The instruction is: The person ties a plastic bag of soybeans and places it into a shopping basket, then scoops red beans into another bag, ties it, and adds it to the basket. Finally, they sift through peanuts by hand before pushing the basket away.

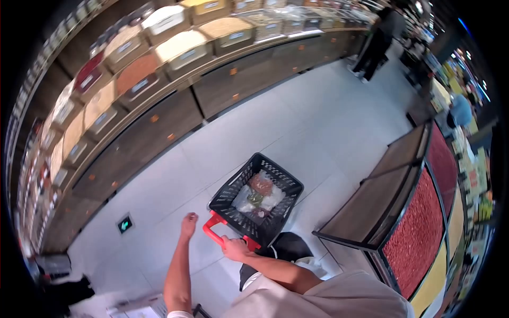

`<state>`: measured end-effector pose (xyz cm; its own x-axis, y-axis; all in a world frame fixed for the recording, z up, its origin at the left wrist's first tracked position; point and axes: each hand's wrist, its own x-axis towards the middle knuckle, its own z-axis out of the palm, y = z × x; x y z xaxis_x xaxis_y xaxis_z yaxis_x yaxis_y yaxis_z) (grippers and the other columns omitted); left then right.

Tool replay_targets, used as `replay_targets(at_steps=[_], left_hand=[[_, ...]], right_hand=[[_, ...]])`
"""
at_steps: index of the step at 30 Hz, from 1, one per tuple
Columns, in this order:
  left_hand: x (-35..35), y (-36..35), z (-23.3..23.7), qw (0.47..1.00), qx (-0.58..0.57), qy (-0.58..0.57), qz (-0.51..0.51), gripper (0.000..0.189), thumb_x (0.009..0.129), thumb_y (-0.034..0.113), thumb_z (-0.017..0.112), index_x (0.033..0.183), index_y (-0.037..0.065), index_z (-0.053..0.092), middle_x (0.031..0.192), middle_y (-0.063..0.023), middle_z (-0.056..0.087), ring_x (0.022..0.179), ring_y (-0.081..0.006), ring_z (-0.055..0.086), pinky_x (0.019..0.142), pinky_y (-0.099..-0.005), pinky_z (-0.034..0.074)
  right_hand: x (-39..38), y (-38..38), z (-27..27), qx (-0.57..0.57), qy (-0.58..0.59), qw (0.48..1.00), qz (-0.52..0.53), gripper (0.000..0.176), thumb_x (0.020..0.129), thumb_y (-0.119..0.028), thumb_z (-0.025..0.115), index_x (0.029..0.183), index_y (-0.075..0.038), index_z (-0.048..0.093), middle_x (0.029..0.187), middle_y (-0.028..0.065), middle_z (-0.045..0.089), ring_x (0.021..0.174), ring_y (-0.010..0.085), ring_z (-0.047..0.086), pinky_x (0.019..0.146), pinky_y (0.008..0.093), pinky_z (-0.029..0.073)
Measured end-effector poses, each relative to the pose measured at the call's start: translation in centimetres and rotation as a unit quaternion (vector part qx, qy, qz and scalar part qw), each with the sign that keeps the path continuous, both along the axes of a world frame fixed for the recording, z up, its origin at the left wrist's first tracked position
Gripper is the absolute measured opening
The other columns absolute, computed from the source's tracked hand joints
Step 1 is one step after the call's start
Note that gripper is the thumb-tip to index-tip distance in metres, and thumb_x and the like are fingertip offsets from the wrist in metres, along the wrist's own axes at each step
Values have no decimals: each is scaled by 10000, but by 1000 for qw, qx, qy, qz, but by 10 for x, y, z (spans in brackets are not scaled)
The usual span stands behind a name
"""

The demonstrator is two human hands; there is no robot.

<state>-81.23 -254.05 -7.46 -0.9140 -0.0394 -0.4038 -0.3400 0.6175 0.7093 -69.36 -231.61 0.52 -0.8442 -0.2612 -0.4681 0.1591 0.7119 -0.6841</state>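
Note:
A black plastic shopping basket (pixel 228 193) with slotted sides is in front of me, low over the floor. My right hand (pixel 236 249) is wrapped round its red handle (pixel 212 233). Inside lie several clear plastic bags: one with reddish-brown contents (pixel 261 183), one with something green (pixel 255 199), and a whitish one (pixel 273 199). My left hand (pixel 189 226) hangs left of the handle, apart from it. Its fingers look curled in, and I see nothing in them.
Along the left runs a long wooden counter (pixel 238 85) with bins of grains and dry goods. On the right stands a dark-framed display (pixel 419 233) heaped with red goods. A person in dark clothes (pixel 374 42) stands farther up the aisle. A green arrow sign (pixel 125 224) marks the floor.

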Motion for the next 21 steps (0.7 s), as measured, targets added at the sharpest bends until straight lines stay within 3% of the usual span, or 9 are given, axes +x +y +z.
replay_targets(at_steps=[1, 3, 5, 10, 14, 17, 19, 20, 21], left_hand=[[-9, 43, -4, 995, 83, -48, -18, 335, 861, 259, 597, 1085, 14, 640, 967, -220, 679, 892, -343, 660, 786, -412, 509], [-14, 108, 47, 987, -118, -33, -101, 287, 844, 247, 605, 1019, 30, 672, 959, -202, 684, 886, -332, 662, 783, -405, 509], [-20, 118, 26, 994, -81, 70, -19, 240, 815, 196, 612, 980, 37, 684, 929, -188, 686, 885, -351, 655, 782, -415, 510], [-39, 152, 73, 951, -184, 82, -236, 303, 794, 185, 638, 1041, 11, 661, 1208, -210, 587, 1113, -376, 562, 900, -432, 473], [-43, 184, 77, 886, -308, 165, -305, 348, 838, 229, 588, 1113, 24, 643, 1396, -180, 442, 1356, -377, 323, 1083, -525, 286], [-38, 212, 96, 827, -309, 246, -401, 312, 890, 264, 547, 1015, 8, 675, 1260, -179, 557, 1341, -362, 352, 1105, -565, 225], [-41, 230, 103, 783, -296, 248, -487, 301, 912, 263, 524, 907, 15, 695, 1052, -166, 654, 1316, -332, 389, 1106, -585, 206], [-52, 233, 108, 738, -270, 352, -509, 274, 902, 231, 530, 796, 30, 682, 797, -136, 671, 1086, -292, 565, 1093, -552, 254], [-56, 243, 109, 745, -253, 325, -525, 261, 896, 216, 532, 773, 34, 672, 751, -129, 656, 987, -286, 580, 1074, -533, 280]], right_hand=[[-8, 4, 5, -2, 3, 1000, -25, 298, 849, -219, 549, 1103, -81, 477, 806, 226, 664, 763, 443, 645, 705, 560, 484], [-15, 6, 5, 1, 3, 997, -79, 288, 847, -215, 546, 1097, -84, 489, 817, 232, 664, 775, 446, 645, 717, 553, 487], [-21, 11, 9, -4, 5, 993, -119, 285, 847, -218, 549, 1089, -76, 503, 827, 231, 666, 785, 444, 646, 727, 547, 489], [-52, 37, 14, -28, -1, 981, -191, 298, 855, -239, 551, 1084, -50, 528, 870, 238, 666, 842, 430, 647, 748, 527, 494], [-79, 70, 10, -77, 10, 974, -213, 409, 845, -346, 605, 1147, -73, 558, 965, 185, 681, 906, 391, 649, 779, 475, 512], [-42, 162, 13, -117, 33, 938, -324, 349, 843, -366, 640, 1056, -89, 641, 946, 150, 687, 857, 338, 667, 744, 431, 528], [-1, 252, 6, 12, 147, 887, -438, 233, 853, -257, 636, 990, -69, 639, 895, 161, 667, 813, 358, 651, 727, 450, 520], [15, 293, 16, 73, 218, 838, -495, 183, 845, -205, 626, 955, -60, 642, 874, 169, 655, 809, 358, 643, 717, 447, 518], [43, 339, 34, 144, 169, 805, -550, 153, 832, -150, 619, 944, -48, 638, 888, 178, 654, 838, 349, 643, 723, 430, 518]])
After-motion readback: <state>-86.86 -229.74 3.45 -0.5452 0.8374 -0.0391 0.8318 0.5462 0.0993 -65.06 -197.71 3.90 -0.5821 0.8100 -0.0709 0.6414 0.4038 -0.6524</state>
